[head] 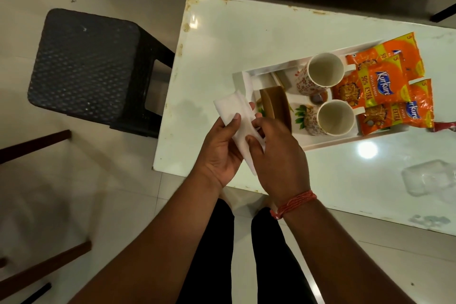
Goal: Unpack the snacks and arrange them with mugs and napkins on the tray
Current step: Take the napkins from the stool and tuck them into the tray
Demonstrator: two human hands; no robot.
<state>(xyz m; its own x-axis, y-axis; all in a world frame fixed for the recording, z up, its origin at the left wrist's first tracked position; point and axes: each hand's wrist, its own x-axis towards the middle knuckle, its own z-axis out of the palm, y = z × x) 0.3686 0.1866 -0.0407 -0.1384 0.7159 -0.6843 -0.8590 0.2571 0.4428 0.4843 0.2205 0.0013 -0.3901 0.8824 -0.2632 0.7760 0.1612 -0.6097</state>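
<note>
A white tray (328, 142) lies on the white table. On it stand two empty floral mugs, one at the back (320, 76) and one in front (329, 118), beside a brown napkin holder (274, 106). Three orange snack packets (385, 81) rest on the tray's right side. My left hand (222, 145) and my right hand (278, 153) both grip a white napkin (237, 118), held above the table's left part just in front of the tray.
A dark plastic stool (84, 66) stands left of the table (246, 39). A clear plastic wrapper (429, 177) lies on the table's right front part. Wooden furniture legs (37, 143) show at the left. My legs are below the table's near edge.
</note>
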